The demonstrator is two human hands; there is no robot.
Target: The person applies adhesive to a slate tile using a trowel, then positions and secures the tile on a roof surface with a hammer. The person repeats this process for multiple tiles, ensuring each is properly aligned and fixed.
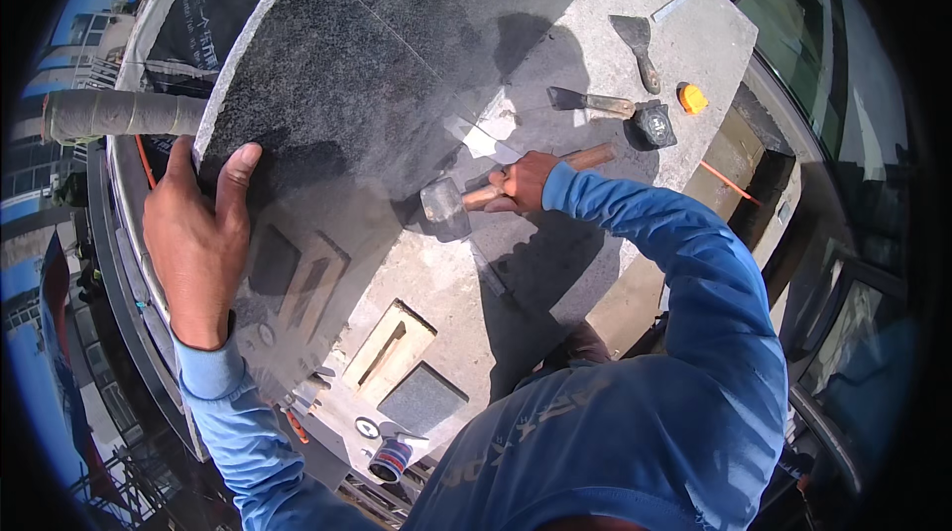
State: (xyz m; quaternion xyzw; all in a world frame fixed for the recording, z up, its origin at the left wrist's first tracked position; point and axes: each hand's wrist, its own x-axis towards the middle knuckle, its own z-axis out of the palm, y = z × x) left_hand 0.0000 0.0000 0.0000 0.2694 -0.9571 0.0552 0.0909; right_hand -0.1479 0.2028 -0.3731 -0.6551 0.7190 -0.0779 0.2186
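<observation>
At nine o'clock, on a pale curving edge of stone, we hold our left hand point(198, 243) spread, thumb on the face of a dark slab point(357, 65), other fingers partly hidden beyond the rim. Toward three o'clock from it, our right hand point(526, 184) curls around the wooden handle of a mallet point(444, 211), its blocky grey head pointing to eight o'clock, its tail to two. From the right hand the slab lies toward ten or eleven, its long axis running from one to seven; our left is nearer, touching it. Whether the mallet's head meets the stone, we cannot tell. Flecked and granular above, the slab looks glossy lower down, mirroring a slotted wooden frame point(404, 357) at seven. Farther out, on a pale, rough surface point(719, 30), we see a broad scraper point(632, 33) at one, a narrower scraper point(603, 104) and a black tape measure point(653, 124) at two, and a dark rectangular tile point(424, 399) near seven.
</observation>
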